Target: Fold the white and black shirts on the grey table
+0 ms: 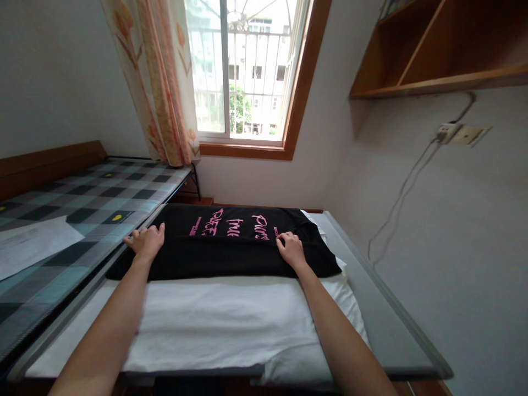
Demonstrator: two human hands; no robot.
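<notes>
A black T-shirt [214,257] with pink lettering lies across a white cloth [223,319], a fold running sideways through its middle. My left hand [146,242] rests on the shirt's left part, thumb and fingers apart, fingertips near the table's left edge. Toward the shirt's right end, my right hand [292,250] has its fingers curled at the fold, thumb and forefinger closed on the black fabric. The part of the lettering below the fold is hidden.
The grey table [391,313] extends to the right of the cloths. A bed with a checked mattress [136,192] adjoins its left side, with a paper sheet [37,242] on it. A wooden shelf [437,82] and a socket [466,133] with hanging cables are on the right wall.
</notes>
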